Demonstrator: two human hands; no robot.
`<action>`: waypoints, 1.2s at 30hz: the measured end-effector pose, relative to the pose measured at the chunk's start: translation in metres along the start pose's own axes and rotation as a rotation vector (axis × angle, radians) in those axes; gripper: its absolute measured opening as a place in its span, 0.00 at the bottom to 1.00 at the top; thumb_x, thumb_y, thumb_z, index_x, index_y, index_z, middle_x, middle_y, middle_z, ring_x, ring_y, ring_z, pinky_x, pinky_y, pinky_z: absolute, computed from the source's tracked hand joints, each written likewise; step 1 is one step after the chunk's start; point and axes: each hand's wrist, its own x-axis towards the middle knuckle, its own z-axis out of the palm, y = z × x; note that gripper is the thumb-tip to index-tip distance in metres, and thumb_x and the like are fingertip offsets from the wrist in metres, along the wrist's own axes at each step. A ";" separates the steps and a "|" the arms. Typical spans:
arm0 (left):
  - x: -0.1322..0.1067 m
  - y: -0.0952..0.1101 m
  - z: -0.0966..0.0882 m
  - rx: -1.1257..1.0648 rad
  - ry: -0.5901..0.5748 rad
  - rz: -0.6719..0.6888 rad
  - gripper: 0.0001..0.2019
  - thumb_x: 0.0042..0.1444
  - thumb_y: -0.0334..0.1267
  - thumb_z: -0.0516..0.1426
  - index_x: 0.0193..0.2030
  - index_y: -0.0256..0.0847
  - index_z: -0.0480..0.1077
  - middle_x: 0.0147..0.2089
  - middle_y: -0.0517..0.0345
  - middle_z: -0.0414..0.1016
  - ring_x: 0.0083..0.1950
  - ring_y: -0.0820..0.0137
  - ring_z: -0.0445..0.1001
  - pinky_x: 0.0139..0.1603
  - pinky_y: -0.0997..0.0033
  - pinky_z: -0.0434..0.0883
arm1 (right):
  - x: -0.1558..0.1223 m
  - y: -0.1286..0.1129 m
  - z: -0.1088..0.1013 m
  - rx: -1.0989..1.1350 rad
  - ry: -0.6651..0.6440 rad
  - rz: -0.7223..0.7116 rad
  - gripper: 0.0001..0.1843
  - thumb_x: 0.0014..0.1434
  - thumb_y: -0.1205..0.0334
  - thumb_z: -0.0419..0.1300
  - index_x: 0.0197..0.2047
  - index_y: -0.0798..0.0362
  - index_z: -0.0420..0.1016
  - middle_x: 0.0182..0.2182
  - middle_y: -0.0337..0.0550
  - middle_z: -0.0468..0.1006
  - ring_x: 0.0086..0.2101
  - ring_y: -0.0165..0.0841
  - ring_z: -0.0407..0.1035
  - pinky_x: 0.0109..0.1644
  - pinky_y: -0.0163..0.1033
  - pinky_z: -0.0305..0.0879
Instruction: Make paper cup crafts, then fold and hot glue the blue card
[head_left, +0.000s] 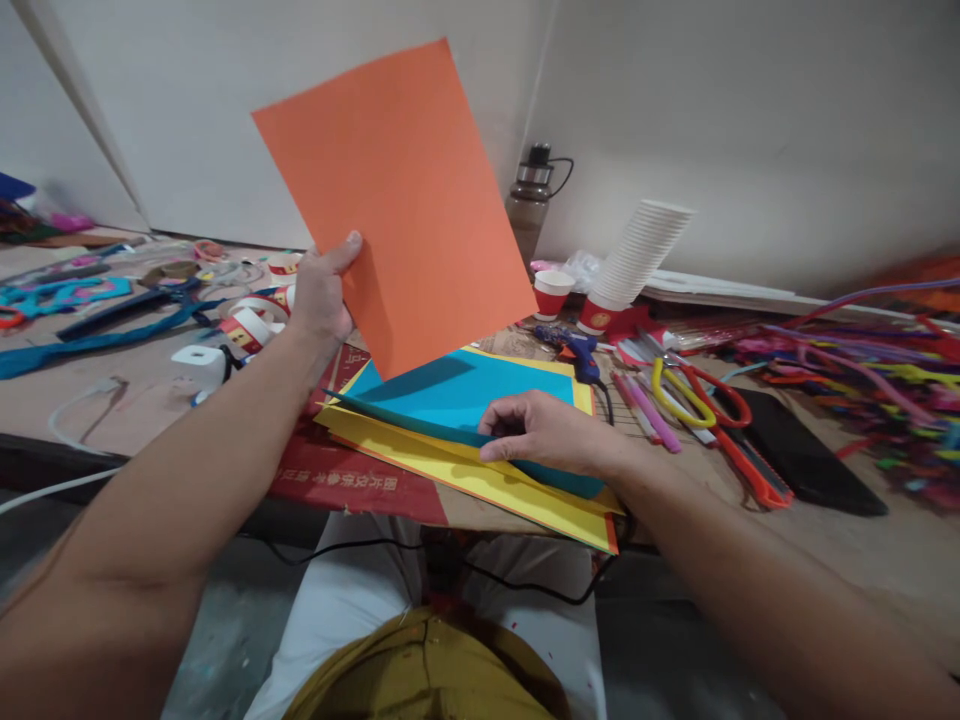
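Observation:
My left hand [324, 290] grips the lower left edge of an orange sheet of paper [409, 200] and holds it up above the table, thumb on its front. Below it lies a loose stack of coloured sheets, with a blue sheet [457, 385] on top and yellow sheets [420, 455] under it. At the near edge of the blue sheet, my right hand [536, 430] has its thumb and curled fingers closed on the paper, and that edge is lifted a little. The fingertips of my left hand are hidden behind the orange sheet.
Right of the stack lie a blue glue gun [579, 350], scissors [682, 395], a red utility knife [750, 470], a black phone [806, 450] and many pipe cleaners [892, 390]. Stacked paper cups [637, 255] and a bottle [529, 200] stand behind. Tape rolls [247, 330] are at left.

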 end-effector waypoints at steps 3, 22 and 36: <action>0.000 0.000 0.000 -0.004 0.017 -0.020 0.11 0.50 0.34 0.59 0.42 0.38 0.69 0.46 0.56 0.76 0.51 0.62 0.72 0.58 0.50 0.65 | -0.001 0.000 0.000 -0.006 -0.021 -0.006 0.17 0.48 0.48 0.63 0.32 0.53 0.71 0.24 0.33 0.68 0.26 0.26 0.58 0.29 0.33 0.54; -0.005 0.010 0.005 -0.009 -0.032 0.012 0.13 0.50 0.37 0.60 0.43 0.41 0.68 0.52 0.57 0.74 0.55 0.59 0.69 0.58 0.51 0.66 | -0.008 -0.006 -0.002 -0.149 -0.091 -0.100 0.19 0.52 0.48 0.60 0.41 0.53 0.74 0.32 0.38 0.75 0.30 0.28 0.63 0.31 0.33 0.57; -0.002 0.003 0.002 -0.030 0.015 0.008 0.09 0.51 0.35 0.59 0.41 0.40 0.70 0.48 0.56 0.76 0.53 0.60 0.71 0.58 0.51 0.67 | -0.013 -0.011 0.006 -0.389 0.069 -0.222 0.12 0.58 0.57 0.57 0.41 0.53 0.76 0.37 0.43 0.77 0.37 0.33 0.68 0.38 0.35 0.59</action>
